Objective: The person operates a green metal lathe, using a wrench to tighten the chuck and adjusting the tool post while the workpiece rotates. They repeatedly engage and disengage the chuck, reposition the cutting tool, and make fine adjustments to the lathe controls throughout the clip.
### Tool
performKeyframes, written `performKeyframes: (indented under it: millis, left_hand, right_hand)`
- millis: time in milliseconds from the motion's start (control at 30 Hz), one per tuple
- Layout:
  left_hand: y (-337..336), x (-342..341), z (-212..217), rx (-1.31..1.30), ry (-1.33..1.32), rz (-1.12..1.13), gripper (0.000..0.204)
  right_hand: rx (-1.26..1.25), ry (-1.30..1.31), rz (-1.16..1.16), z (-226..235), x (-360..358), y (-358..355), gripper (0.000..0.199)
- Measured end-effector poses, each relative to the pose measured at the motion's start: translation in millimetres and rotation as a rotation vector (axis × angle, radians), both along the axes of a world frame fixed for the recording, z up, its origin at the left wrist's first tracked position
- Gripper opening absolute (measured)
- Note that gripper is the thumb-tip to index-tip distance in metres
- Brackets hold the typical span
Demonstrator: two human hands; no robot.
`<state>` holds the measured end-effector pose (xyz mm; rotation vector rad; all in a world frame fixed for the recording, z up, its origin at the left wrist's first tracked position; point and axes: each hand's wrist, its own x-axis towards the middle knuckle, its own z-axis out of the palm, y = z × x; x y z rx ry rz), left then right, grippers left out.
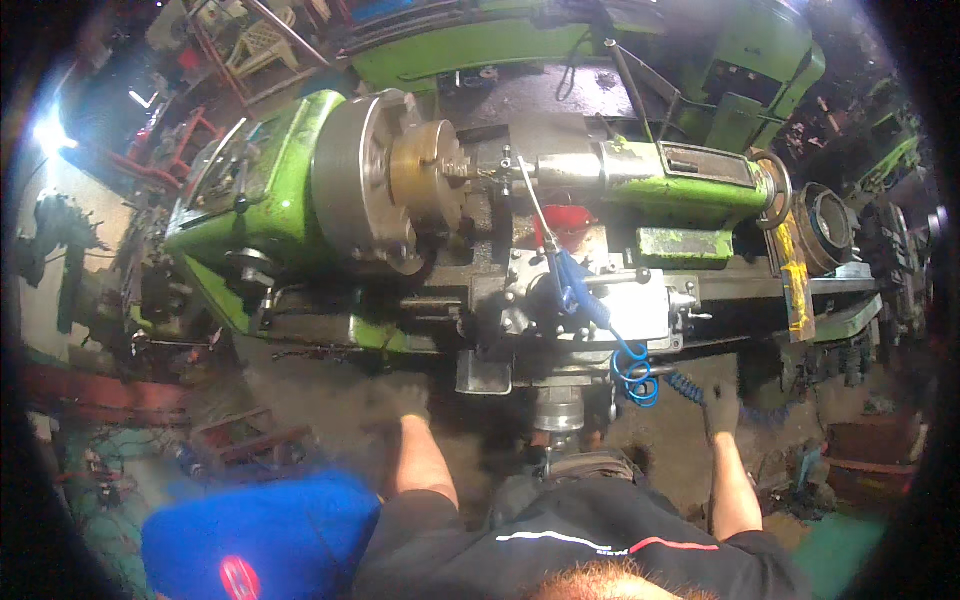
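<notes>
A green lathe stretches across the view in front of me. Its large chuck carries a stepped, brownish round workpiece, and the tailstock faces it from the right. My left hand, in a dark glove, is blurred below the bed and left of the carriage; its fingers cannot be made out. My gloved right hand is low on the right, beside a dark coiled hose; whether it grips the hose is unclear. A blue air blow gun with a long thin nozzle lies on the carriage.
A bright blue coiled hose hangs off the carriage front. Close at lower left is another person's blue shirt. The tailstock handwheel and a round metal ring are at right. Another green machine stands behind.
</notes>
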<state>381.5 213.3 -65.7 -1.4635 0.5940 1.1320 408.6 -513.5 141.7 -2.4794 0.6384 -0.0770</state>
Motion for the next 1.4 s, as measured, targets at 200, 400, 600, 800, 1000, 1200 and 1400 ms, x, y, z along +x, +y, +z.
performKeyframes:
  millis: [200, 400, 600, 800, 1000, 1200, 1400]
  left_hand:
    - [91, 35, -47, 1.225, 1.535, -2.009, 0.055]
    - [19, 45, 13, 1.728, 3.117, -2.553, 0.056]
    - [-28, 20, -1, 1.582, 3.115, -2.866, 0.058]
    - [-72, 36, 51, 1.304, 2.244, -3.128, 0.059]
    - [-84, 68, 121, 2.028, 1.976, -2.062, 0.042]
    - [-141, 171, 323, 2.487, 1.613, -1.816, 0.04]
    - [-180, 294, 383, 3.575, 1.725, -1.464, 0.032]
  right_hand:
    - [-0.259, 0.984, 0.214, -35, -167, -37, 0.035]
    - [-0.023, 1.129, -0.013, -18, -131, -22, 0.031]
    - [-0.144, 0.804, 0.13, 12, -66, -14, 0.034]
    - [-0.315, -0.094, 0.12, 105, 49, 28, 0.034]
    - [-0.001, -0.423, 0.419, 194, 199, 136, 0.035]
    - [-0.259, -0.234, 1.119, 199, 308, 228, 0.037]
    - [-0.457, -0.112, 1.301, 178, 353, 272, 0.024]
